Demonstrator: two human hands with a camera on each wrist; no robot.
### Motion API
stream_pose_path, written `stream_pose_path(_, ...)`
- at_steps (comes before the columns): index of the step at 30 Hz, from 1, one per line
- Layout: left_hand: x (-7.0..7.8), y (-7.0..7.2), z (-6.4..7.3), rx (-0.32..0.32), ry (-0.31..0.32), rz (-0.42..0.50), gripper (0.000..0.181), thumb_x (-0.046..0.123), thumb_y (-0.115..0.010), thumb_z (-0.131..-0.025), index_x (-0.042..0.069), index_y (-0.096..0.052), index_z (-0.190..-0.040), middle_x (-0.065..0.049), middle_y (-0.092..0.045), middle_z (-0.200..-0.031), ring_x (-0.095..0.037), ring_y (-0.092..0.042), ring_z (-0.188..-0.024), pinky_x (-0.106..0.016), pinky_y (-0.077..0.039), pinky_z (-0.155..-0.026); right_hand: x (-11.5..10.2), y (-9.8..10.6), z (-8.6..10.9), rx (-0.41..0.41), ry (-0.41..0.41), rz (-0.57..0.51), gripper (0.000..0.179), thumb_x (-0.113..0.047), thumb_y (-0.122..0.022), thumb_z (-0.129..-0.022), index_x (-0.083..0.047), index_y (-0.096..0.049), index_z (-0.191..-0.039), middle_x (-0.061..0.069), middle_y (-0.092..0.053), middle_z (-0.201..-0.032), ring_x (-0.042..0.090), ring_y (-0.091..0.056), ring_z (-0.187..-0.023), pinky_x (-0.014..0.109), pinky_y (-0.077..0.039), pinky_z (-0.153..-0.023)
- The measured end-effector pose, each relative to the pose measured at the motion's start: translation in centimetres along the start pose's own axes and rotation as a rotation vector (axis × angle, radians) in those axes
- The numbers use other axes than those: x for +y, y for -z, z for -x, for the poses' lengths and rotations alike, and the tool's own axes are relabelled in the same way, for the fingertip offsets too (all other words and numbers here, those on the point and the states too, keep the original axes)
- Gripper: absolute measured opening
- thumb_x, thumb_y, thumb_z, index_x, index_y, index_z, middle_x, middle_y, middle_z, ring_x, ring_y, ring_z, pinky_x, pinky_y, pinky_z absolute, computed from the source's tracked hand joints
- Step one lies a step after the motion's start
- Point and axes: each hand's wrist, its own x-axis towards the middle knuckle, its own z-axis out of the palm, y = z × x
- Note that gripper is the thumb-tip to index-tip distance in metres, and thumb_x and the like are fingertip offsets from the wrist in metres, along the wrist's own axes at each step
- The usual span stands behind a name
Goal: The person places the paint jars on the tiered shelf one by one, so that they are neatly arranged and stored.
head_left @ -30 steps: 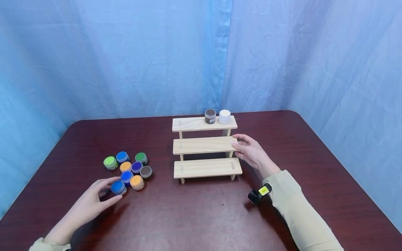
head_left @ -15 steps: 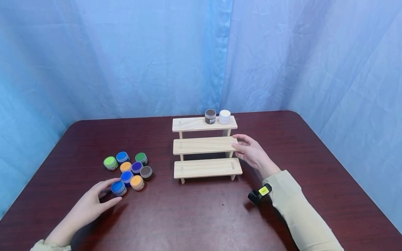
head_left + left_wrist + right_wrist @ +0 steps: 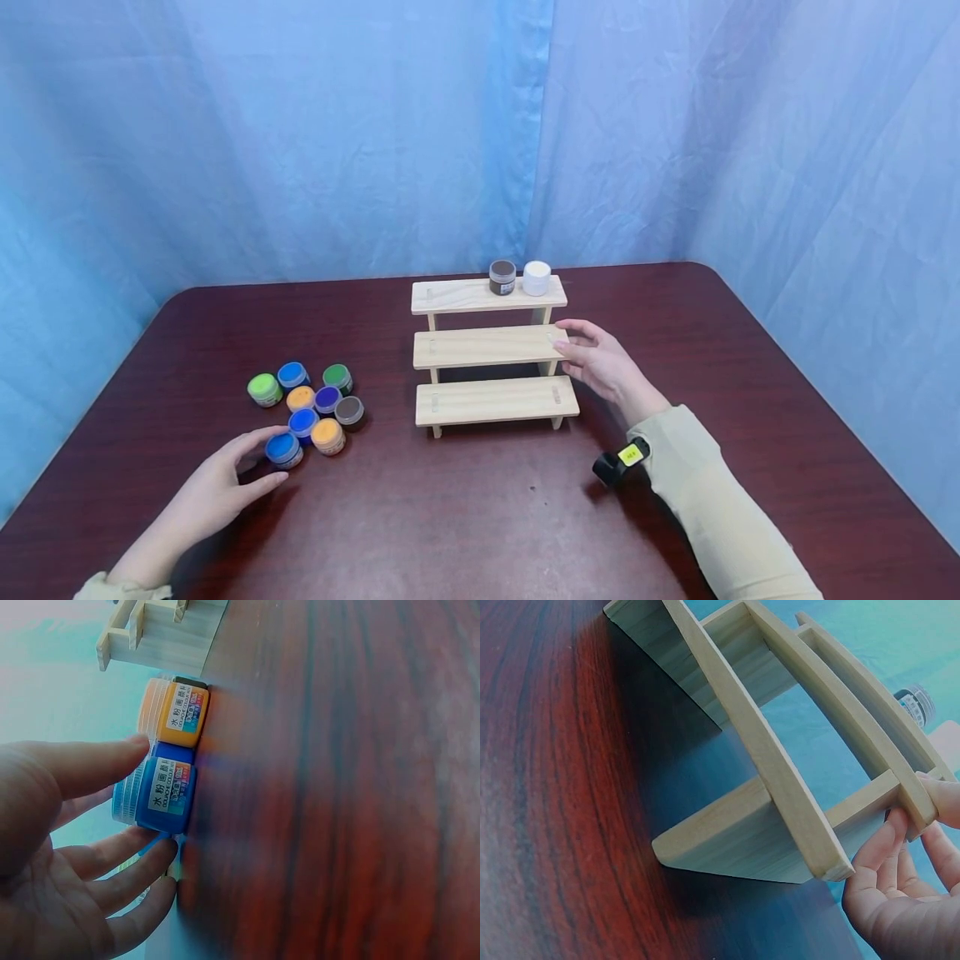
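Presumably steadying the rack (image 3: 487,403), the right hand (image 3: 602,364) pinches its middle shelf (image 3: 483,346), while the left hand (image 3: 217,485), parted to fit, curves loosely around the nearest blue jar (image 3: 283,451) on the bench (image 3: 480,521), no grip apparent.

L wrist cam: small print on blue gouache jar (image 3: 166,796) too blurry; dk jar (image 3: 193,681) mostly hidden behind orange gouache jar (image 3: 182,714); wooden 3-tier stand (image 3: 165,634) cut off, top edge. R wrist cam: white jar (image 3: 946,742) & R grip (image 3: 904,889) cropped at R edge. Head cam: yellow sticker (image 3: 630,455) txt too small; can't tell if L grip (image 3: 217,483) touches that blue gouache jar.
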Motion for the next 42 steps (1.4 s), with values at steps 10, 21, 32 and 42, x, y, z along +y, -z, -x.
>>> stream_pose_path(10,0.15,0.2,-0.28,0.004,0.002,-0.011,0.052,0.011,-0.071,-0.079,0.003,-0.052,-0.127,-0.023,-0.056,-0.123,-0.041,-0.054,-0.112,-0.053,-0.05,-0.088,0.02,0.01,0.07,-0.003,0.004,-0.028,0.032,-0.008,-0.057,-0.091,-0.014,-0.047,-0.121,-0.002,-0.054,-0.09,0.005,-0.056,-0.074,0.019,-0.049,-0.07)
stream_pose_path(21,0.42,0.27,-0.61,0.009,0.022,0.024,0.048,0.004,-0.07,-0.079,0.0,-0.053,-0.124,-0.023,-0.057,-0.12,-0.04,-0.057,-0.108,-0.042,-0.055,-0.08,-0.01,0.02,0.1,-0.004,0.0,-0.017,0.031,-0.007,-0.055,-0.092,-0.015,-0.047,-0.121,-0.003,-0.053,-0.092,0.005,-0.056,-0.076,0.019,-0.049,-0.07)
stream_pose_path(32,0.08,-0.03,-0.94,0.029,0.035,0.048,0.046,0.007,-0.071,-0.08,0.0,-0.054,-0.122,-0.022,-0.059,-0.117,-0.037,-0.059,-0.106,-0.039,-0.056,-0.078,0.02,0.0,0.08,-0.003,0.0,-0.019,0.036,-0.007,-0.055,-0.092,-0.011,-0.045,-0.126,-0.003,-0.053,-0.092,0.005,-0.058,-0.075,0.019,-0.049,-0.07)
stream_pose_path(42,0.24,-0.02,-0.77,0.028,0.031,0.079,0.045,0.009,-0.071,-0.08,0.001,-0.054,-0.121,-0.02,-0.059,-0.116,-0.036,-0.059,-0.106,-0.038,-0.056,-0.078,-0.13,-0.04,0.13,0.001,-0.005,-0.013,0.033,-0.006,-0.055,-0.092,-0.013,-0.047,-0.123,-0.003,-0.053,-0.093,0.006,-0.057,-0.075,0.02,-0.049,-0.071)
